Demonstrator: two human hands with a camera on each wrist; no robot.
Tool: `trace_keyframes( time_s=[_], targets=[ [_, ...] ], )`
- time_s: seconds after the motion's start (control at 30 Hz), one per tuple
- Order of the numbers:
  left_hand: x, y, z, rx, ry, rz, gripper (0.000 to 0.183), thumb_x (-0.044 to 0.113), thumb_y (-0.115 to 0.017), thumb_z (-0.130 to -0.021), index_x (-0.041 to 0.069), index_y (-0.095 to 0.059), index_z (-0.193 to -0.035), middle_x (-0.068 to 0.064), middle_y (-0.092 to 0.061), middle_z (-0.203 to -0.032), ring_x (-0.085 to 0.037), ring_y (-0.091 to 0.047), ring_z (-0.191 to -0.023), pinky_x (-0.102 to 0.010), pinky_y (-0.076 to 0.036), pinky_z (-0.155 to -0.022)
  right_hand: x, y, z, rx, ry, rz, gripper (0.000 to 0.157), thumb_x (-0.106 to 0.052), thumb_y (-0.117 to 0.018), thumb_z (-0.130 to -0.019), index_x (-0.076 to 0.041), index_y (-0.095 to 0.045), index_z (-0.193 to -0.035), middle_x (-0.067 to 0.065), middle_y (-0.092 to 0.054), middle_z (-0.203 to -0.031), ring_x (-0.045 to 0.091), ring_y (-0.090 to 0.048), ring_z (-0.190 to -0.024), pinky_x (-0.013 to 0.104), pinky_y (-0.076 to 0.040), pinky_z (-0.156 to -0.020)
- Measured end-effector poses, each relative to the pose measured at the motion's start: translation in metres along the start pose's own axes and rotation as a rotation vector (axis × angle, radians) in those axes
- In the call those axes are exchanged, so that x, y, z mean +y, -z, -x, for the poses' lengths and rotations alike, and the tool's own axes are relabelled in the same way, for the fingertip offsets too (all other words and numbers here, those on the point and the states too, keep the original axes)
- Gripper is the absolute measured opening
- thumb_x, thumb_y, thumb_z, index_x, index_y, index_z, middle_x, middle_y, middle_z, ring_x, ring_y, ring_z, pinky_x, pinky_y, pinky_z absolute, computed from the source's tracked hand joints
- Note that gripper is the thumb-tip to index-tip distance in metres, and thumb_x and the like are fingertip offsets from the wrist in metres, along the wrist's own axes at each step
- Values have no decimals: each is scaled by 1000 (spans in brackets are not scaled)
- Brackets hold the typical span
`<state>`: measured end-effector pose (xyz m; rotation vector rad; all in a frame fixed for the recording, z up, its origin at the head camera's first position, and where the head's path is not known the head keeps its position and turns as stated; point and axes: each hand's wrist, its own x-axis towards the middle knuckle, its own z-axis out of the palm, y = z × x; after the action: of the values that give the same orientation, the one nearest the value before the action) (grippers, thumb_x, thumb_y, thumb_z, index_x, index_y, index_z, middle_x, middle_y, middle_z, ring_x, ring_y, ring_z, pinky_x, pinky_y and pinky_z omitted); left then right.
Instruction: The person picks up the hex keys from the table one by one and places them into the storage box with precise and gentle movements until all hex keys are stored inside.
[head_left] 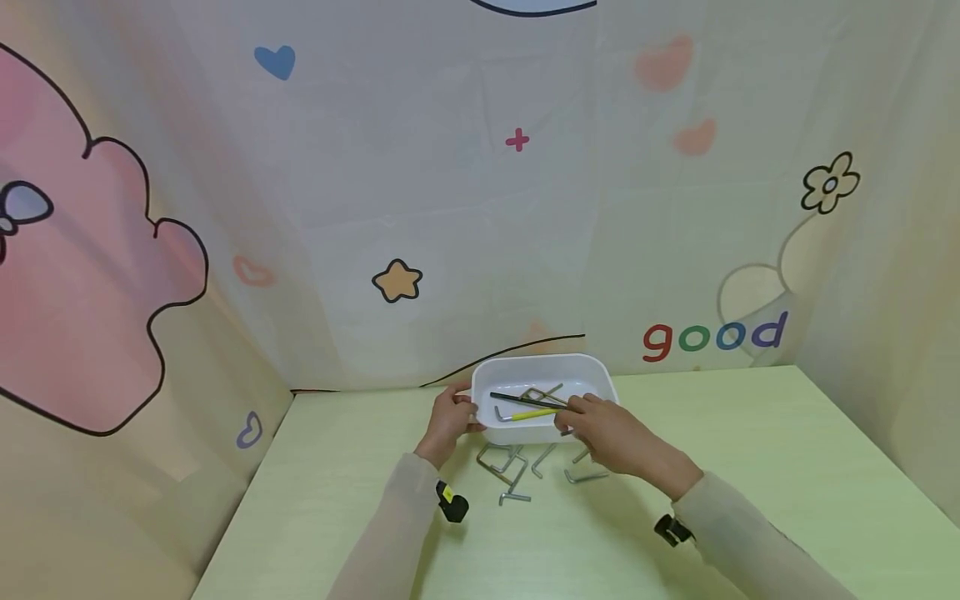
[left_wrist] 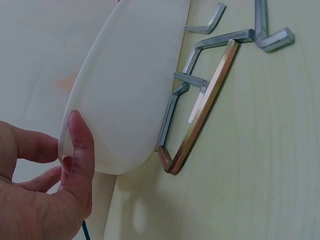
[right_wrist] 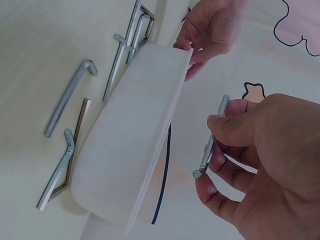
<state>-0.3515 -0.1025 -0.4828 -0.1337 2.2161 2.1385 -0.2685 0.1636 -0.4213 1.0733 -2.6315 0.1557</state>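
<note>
A white plastic bin (head_left: 517, 434) stands at the back of the table. My left hand (head_left: 448, 419) grips its left end, thumb and fingers pinching the rim (left_wrist: 75, 95). Over the bin's front right side, my right hand (head_left: 611, 433) pinches a silver hex key (right_wrist: 212, 140) between thumb and fingers. Inside the bin lie a long black rod (head_left: 517, 399), a yellow-sleeved hex key (head_left: 528, 414) and some brass-coloured ones (head_left: 553, 389). Several loose hex keys (right_wrist: 70, 97) lie on the table before the bin, one copper-coloured (left_wrist: 200, 112) among silver ones.
The pale green table (head_left: 337, 500) runs back to a printed curtain (head_left: 450, 208), which hangs close behind the bin. Curtain also hangs along both sides. A small black device (head_left: 453, 505) is on the left wrist, another (head_left: 672, 530) on the right.
</note>
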Motion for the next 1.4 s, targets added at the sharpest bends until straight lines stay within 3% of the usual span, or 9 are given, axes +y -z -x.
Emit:
trace_keyframes(
  time_s=[0.43, 0.77, 1.03, 1.17, 1.4],
  targets=[
    [-1, 0, 3, 16, 8, -4, 50, -8, -52, -88, -1, -49, -138, -6, -47, -95, -26, -60, -86, -24, -60, -59, 6, 4, -22, 21, -43, -7, 27, -2, -72, -85, -18, -63, -105, 1, -63, -100, 21, -57, -93, 38, -56, -80],
    [0, 2, 4, 0, 6, -21, 50, -7, -52, -89, 1, -49, -138, -8, -50, -95, -24, -59, -85, -23, -60, -59, 12, 8, -39, -8, -48, 6, 24, -1, -69, -87, -18, -62, -103, 2, -61, -97, 20, -55, -88, 34, -52, -73],
    [4, 0, 6, 4, 15, -24, 51, -6, -52, -90, 2, -49, -139, -8, -48, -96, -28, -60, -90, -24, -60, -60, 22, 5, -55, 15, -36, 45, 26, 0, -69, -87, -18, -60, -103, 2, -59, -94, 25, -58, -88, 38, -53, -74],
    [5, -1, 7, 6, 19, -18, 50, -6, -52, -90, 2, -49, -139, -7, -47, -96, -27, -59, -89, -25, -61, -61, 26, 1, -64, -15, -44, 46, 24, 0, -66, -88, -17, -59, -104, 3, -58, -94, 24, -56, -85, 37, -52, -70],
    [6, 0, 9, 2, -1, -28, 49, -6, -52, -90, 1, -49, -139, -6, -46, -95, -29, -60, -89, -30, -62, -66, 36, -8, -78, -121, -116, 42, 24, -5, -62, -92, -19, -60, -111, 3, -59, -103, 25, -59, -96, 40, -55, -77]
  ],
)
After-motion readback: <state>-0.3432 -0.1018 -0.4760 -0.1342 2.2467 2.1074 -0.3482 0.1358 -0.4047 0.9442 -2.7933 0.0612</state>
